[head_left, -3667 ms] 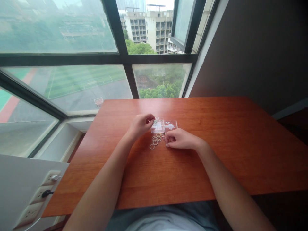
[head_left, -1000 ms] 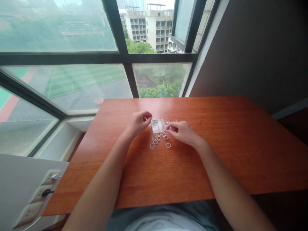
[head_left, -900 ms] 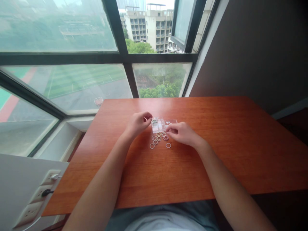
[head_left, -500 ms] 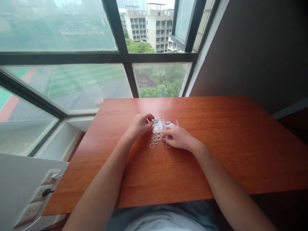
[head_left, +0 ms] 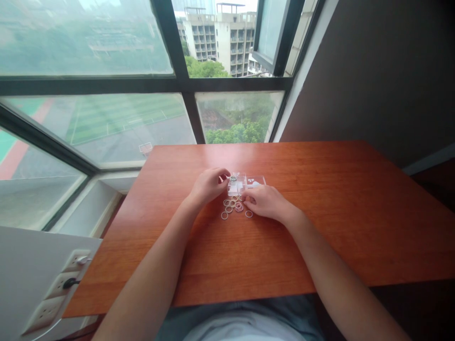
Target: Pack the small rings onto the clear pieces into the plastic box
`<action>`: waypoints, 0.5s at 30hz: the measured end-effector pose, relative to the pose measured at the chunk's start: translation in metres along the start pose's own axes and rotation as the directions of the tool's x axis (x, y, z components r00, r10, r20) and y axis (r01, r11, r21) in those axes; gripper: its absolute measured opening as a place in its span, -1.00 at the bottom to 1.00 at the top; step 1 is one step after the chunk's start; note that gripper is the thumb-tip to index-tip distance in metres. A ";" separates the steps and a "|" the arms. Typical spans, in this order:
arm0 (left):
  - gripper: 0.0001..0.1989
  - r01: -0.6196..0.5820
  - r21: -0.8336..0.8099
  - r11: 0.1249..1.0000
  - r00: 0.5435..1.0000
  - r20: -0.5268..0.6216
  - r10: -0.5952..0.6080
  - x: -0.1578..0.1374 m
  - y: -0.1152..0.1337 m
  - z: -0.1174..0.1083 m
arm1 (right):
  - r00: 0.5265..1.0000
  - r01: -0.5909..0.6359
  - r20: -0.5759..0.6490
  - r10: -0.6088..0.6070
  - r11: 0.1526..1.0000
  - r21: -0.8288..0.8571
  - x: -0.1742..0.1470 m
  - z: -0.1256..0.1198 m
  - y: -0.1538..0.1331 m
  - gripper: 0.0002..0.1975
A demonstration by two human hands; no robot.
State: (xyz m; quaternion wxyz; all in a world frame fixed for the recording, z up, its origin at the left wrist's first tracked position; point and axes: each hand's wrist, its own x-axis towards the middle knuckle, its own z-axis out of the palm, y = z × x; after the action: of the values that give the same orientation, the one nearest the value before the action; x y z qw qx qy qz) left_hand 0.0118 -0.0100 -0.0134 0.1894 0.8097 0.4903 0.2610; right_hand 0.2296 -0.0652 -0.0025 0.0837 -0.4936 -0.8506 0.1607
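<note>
A small clear plastic box [head_left: 232, 192] lies on the table with its lid [head_left: 261, 179] folded out to the right. In its far left part sits a cluster of small dark-and-light rings [head_left: 233, 179]. My left hand [head_left: 210, 183] curls its fingers against the box's left side, thumb and fingertips gripping the edge. Several pale rings [head_left: 229, 209] lie loose in front of the box, with a pinkish ring [head_left: 239, 207] among them. My right hand [head_left: 265, 201] is closed at the box's front right corner; whatever its fingertips pinch is hidden. One separate ring [head_left: 249, 214] lies just below that hand.
The brown wooden table [head_left: 320, 227] stretches to both sides. Beyond its far edge are windows with dark frames [head_left: 241, 85]. Wall sockets with plugs [head_left: 59, 289] are at the lower left, beside the table.
My right hand has shifted slightly right and up from the rings towards the box, uncovering the pinkish ring. The box and my left hand have slid slightly right.
</note>
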 end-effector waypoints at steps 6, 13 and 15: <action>-0.84 -0.014 -0.003 1.000 1.000 -0.009 0.014 0.000 -0.004 0.001 | 0.998 -0.027 0.049 0.035 0.988 -0.153 0.002 0.001 -0.006 -0.80; -0.84 -0.014 0.002 1.000 1.000 -0.004 0.014 0.001 -0.003 0.002 | 0.999 -0.031 0.031 0.039 0.977 -0.213 0.003 0.002 -0.008 -0.83; -0.84 -0.016 0.003 1.000 1.000 -0.006 0.016 0.001 -0.003 0.001 | 0.999 -0.027 0.015 0.031 0.979 -0.201 0.003 0.003 -0.007 -0.84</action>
State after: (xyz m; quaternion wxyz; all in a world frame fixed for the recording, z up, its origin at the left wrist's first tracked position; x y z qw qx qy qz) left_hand 0.0112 -0.0081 -0.0157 0.1847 0.8131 0.4848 0.2642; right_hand 0.2220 -0.0665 -0.0030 0.0234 -0.5105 -0.8559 0.0798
